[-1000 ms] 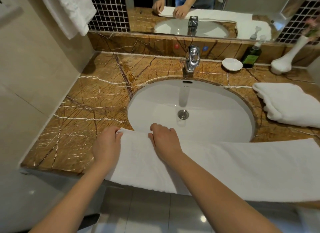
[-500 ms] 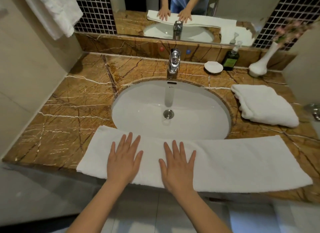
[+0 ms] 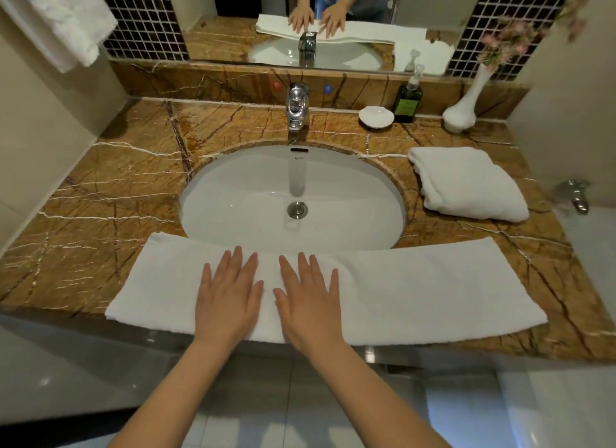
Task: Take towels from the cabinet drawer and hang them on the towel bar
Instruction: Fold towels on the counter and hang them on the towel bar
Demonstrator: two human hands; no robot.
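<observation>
Flattening long towel (image 3: 416, 291): both hands (image 3: 230, 301) (image 3: 308, 301) now lying splayed, no longer pinching its far edge; folding nearly done, hanging next.

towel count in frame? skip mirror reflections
3. One long towel spread along the counter's front edge, under both hands. One folded towel right of the sink. One hanging towel top left, partly cut off. Drawer not in view.

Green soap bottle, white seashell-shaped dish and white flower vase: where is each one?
Green soap bottle (image 3: 407, 104): head view, on its label.
White seashell-shaped dish (image 3: 376, 116): head view, on its centre.
White flower vase (image 3: 459, 116): head view, on its round base.
</observation>
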